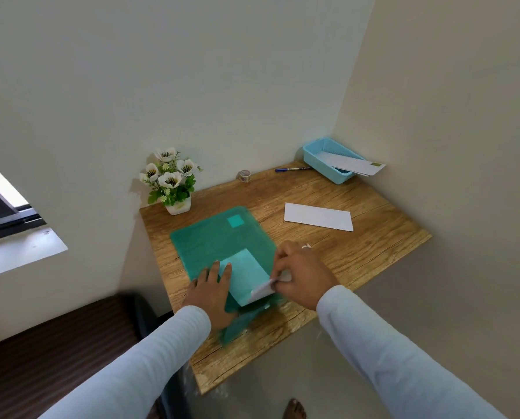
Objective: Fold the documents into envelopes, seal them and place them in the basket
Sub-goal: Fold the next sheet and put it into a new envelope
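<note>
Item: document [246, 273], near-right corner being pinched by right hand [301, 275], left hand [211, 290] pressing flat-fingered on green folder [210, 237]; probably best pulling slow & level, avoiding creases.

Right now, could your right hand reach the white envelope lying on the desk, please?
Probably yes: bare desk lies between the right hand and the envelope, nothing in the way. But it pinches the sheet, so it must let go first.
</note>
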Tool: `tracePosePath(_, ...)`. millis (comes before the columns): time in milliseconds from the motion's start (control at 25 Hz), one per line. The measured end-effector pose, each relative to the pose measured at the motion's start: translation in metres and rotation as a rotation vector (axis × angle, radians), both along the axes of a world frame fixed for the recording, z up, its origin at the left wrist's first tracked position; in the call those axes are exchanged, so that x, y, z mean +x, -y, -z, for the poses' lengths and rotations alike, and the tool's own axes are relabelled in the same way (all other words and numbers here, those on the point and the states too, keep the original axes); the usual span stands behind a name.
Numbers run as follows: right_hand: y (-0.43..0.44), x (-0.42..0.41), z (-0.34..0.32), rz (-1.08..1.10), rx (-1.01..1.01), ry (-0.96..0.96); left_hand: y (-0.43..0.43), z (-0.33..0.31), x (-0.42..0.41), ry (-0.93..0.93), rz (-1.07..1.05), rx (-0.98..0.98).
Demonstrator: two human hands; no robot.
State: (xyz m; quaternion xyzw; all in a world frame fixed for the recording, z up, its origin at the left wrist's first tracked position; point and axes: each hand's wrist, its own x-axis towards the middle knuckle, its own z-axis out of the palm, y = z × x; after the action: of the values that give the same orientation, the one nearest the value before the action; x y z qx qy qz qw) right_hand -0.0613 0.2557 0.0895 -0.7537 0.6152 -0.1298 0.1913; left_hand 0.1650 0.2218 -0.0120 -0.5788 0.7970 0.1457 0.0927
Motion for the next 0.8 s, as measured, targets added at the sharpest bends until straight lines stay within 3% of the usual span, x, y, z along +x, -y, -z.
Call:
tracePosePath(160,0.006,-0.004,-0.057,0.056,0.002,0.282,0.000,-0.002,0.000,-0.003,-0.005,0.004)
tracePosePath(400,0.012,-0.022,-0.092,0.147,-0.194,0.551,0.000,-0.006,0.005,-0.071,0.049,-0.023)
tracePosePath(600,0.006,-0.028,-0.086,0.219,-0.354,0.524,0.011,-0.020,0.006,-0.145,-0.062,0.101)
tracePosePath(800,-0.001,-0.030,-0.042,0.224,-0.286,0.386,0.011,-0.025,-0.010,0.000,-0.093,0.086)
